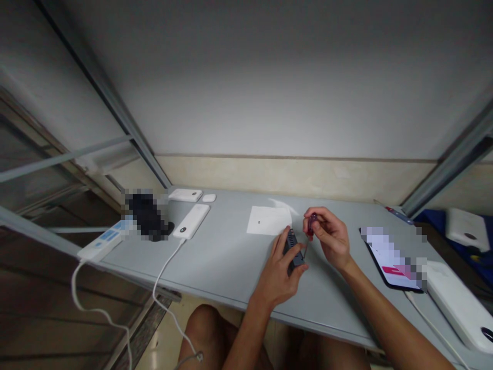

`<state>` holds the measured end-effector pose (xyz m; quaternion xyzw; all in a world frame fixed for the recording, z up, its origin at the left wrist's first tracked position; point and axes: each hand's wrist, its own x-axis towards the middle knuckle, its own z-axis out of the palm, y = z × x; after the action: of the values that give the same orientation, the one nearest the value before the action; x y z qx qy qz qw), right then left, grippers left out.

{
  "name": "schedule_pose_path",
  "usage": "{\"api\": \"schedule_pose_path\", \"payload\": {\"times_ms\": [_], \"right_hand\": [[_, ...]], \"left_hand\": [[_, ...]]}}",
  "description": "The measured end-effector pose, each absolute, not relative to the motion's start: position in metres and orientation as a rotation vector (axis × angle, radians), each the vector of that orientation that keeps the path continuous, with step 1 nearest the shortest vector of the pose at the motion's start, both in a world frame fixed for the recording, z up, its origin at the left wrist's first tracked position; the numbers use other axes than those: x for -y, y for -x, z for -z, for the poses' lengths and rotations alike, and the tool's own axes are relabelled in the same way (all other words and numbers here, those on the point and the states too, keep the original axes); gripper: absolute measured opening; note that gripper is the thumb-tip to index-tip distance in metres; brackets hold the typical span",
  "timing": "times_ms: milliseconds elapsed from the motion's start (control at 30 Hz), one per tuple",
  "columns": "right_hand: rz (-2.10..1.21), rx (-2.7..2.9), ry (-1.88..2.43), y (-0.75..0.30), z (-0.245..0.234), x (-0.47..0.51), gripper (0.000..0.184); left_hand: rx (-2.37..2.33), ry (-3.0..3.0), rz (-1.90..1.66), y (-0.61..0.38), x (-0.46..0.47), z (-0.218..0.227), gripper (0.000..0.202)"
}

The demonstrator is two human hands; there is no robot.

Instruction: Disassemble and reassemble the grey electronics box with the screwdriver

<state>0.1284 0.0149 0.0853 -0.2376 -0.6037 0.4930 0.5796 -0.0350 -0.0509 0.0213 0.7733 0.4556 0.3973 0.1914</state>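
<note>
My left hand is closed around a small dark grey box with a row of slots along its face, steadying it at the table's middle. Between the fingers of my right hand is a screwdriver with a dark red handle. Its thin shaft points down to the near end of the box; whether the tip sits in a screw is too small to tell. Just beyond my left fingertips lies a white sheet of paper with a tiny dark mark or piece on it.
On the grey table, a white power bank with a cable and a power strip lie left, near a dark, blurred object. To the right are a phone, a large white power bank and a pen-like tool.
</note>
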Motion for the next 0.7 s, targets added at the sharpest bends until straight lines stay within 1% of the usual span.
{"api": "schedule_pose_path", "payload": {"times_ms": [267,533,700], "right_hand": [[-1.179,1.415,0.52,-0.1274,-0.0863,-0.0129,0.024],[-1.178,1.44,0.446,-0.1268,-0.0857,-0.012,0.02],[-1.198,1.461,0.425,-0.1245,-0.0872,-0.0093,0.021]], "left_hand": [[-1.256,-2.175,-1.094,0.0369,0.0515,-0.0214,0.051],[-1.29,-2.212,-1.088,0.0369,0.0496,-0.0198,0.05],[-1.298,-2.24,-1.101,0.0361,0.049,-0.0204,0.054]]}}
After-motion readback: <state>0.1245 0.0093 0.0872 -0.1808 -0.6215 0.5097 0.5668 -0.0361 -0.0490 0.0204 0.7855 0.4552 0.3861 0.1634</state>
